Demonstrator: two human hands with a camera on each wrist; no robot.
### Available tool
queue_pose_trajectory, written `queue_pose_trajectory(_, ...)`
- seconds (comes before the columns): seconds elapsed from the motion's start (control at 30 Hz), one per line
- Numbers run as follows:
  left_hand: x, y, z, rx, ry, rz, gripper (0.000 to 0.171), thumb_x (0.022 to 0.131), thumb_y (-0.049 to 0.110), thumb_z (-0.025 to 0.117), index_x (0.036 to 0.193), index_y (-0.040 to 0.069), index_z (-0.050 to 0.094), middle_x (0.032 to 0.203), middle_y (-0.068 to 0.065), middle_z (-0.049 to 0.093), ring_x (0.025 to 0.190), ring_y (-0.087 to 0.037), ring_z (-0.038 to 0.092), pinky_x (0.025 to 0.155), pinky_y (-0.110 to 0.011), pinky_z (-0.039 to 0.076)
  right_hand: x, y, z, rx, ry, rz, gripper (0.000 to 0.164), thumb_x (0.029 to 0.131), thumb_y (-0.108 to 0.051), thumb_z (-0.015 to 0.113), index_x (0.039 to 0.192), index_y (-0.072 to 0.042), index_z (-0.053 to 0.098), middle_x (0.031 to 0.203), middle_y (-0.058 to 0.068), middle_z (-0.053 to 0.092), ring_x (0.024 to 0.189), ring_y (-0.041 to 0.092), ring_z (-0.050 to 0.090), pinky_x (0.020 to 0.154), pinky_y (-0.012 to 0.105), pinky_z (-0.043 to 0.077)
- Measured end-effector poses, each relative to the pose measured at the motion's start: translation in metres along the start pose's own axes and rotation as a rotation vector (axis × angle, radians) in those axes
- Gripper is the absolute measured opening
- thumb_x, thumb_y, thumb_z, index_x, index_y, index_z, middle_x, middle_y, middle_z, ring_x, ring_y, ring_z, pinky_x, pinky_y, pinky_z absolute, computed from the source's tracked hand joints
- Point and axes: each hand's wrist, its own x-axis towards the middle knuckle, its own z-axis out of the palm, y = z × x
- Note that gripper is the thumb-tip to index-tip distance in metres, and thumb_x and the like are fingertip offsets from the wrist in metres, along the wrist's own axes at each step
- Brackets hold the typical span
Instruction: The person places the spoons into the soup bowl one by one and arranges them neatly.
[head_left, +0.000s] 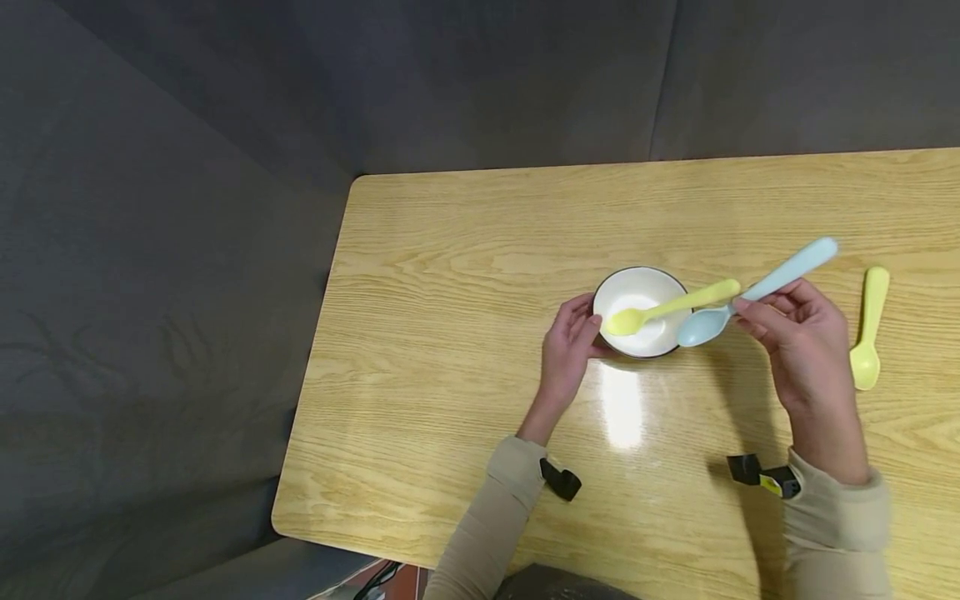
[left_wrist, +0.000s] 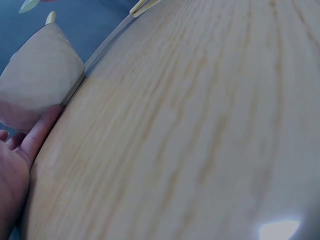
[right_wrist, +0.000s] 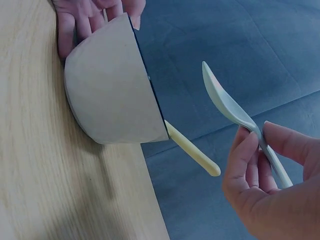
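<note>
A white bowl with a dark rim is near the middle of the table in the head view. My left hand grips its left side, thumb at the rim and fingers against the outer wall. Inside the bowl lies a yellow spoon, its handle sticking out past the right rim. To the right, my right hand pinches a light blue spoon near the neck between thumb and fingers. That spoon is raised, its scoop pointing left and overlapping the bowl's right edge in the head view.
A second yellow spoon lies on the wooden table, just right of my right hand. Dark grey fabric panels stand behind the table and along its left side. A glare spot shows in front of the bowl.
</note>
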Motion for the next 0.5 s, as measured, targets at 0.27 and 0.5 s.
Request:
queue_pose_trajectory(0.27,-0.001,0.0005,0.0001,-0.061,-0.005,0.02,0.053,0.103,0.007,0.056,0.155,0.009,0.043,0.16,0.0,0.043,0.137,-0.017,0.054,0.076,-0.031,0.066,0.001,0.0045,0.0011,-0.027,0.021,0.026,0.015,0.093,0.021,0.061,0.092,0.007,0.068,0.081,0.014,0.074,0.069,0.02,0.074,0.061,0.024,0.063)
queue_pose_trajectory(0.5,-0.0021,0.0007,-0.0011,-0.083,-0.048,0.018,0.068,0.099,0.001,0.054,0.162,0.014,0.034,0.167,0.015,0.029,0.142,-0.014,0.047,0.078,-0.032,0.065,0.0023,0.0082,0.0001,-0.046,0.029,0.032,0.013,0.091,0.02,0.064,0.092,0.007,0.068,0.08,0.015,0.074,0.07,0.02,0.075,0.062,0.025,0.064)
